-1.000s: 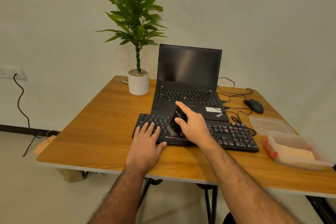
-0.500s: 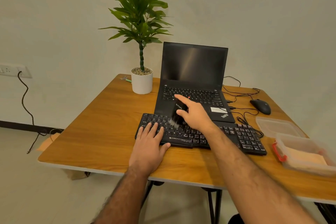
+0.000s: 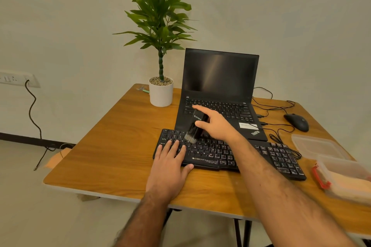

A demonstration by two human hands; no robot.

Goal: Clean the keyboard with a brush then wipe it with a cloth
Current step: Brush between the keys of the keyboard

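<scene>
A: Right hand (image 3: 217,126) grip — pinching the brush (image 3: 195,126), thumb on the near side, index finger stretched along the top of the black handle. Bristles down, tilted, touching the top-left key rows.

B: Left hand (image 3: 168,163)?

A: Flat, fingers spread, holding nothing. Fingertips press the left end of the keyboard (image 3: 224,154), palm on the surface (image 3: 112,146). Looks like it's pinning the board.

B: Keyboard position?

A: Black, full-size, lying near the front edge of the surface, just in front of the open laptop (image 3: 219,94), back edge touching or nearly so, can't tell.

B: Cloth?

A: Probably the orange thing in the clear box (image 3: 345,178) far right, lid (image 3: 317,146) beside it. Blurry, not certain. Untouched, so the wipe isn't started.

B: Handling notes?

A: Brush seems light, rigid handle, soft bristles that flex; hold mid-handle as now. Keyboard looks light plastic, likely to slide on smooth wood, so brace an end. Keycaps could pop if snagged. Cloth, if it is one, is limp: pinch anywhere.

B: Other views?

A: Only the head camera.
</scene>
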